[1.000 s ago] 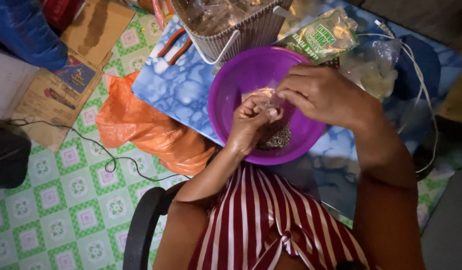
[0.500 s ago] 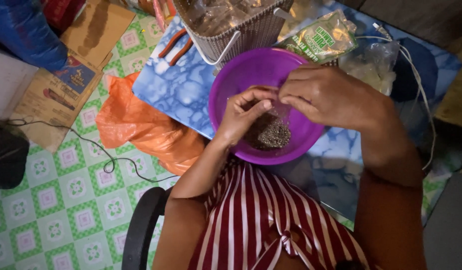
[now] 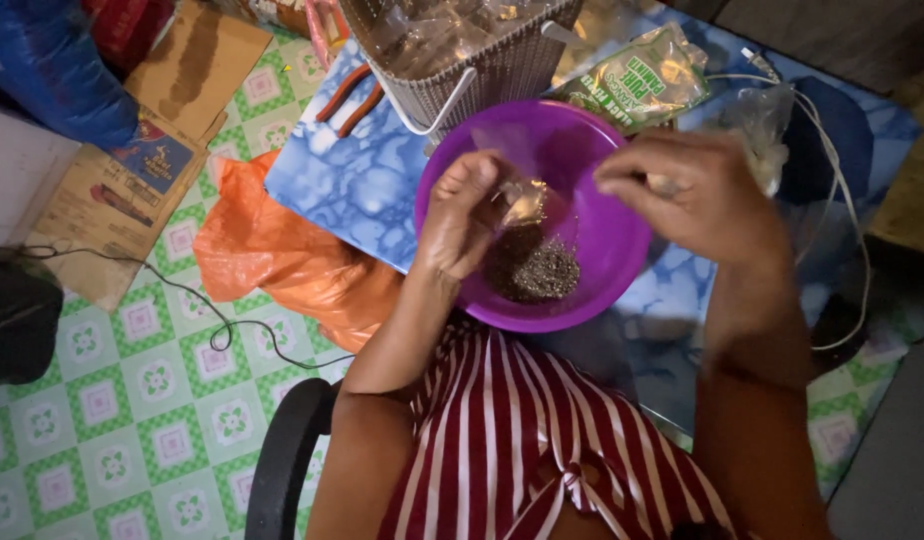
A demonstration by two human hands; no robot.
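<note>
Green-checked floor (image 3: 112,400), orange plastic bag (image 3: 272,260), blue marbled table (image 3: 352,190). Left hand (image 3: 462,215) over purple bowl (image 3: 602,250), fingers pinched shut on small clear packet (image 3: 522,200) above dark seed pile (image 3: 532,270). Right hand (image 3: 702,195) just beside, fingers curled; grip impossible to tell.

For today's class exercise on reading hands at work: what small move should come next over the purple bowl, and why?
Probably lower the small clear plastic bag in the left hand toward the dark seed pile in the round purple plastic bowl. The right hand hovers apart above the rim, and the bag hangs just over the seeds.
</note>
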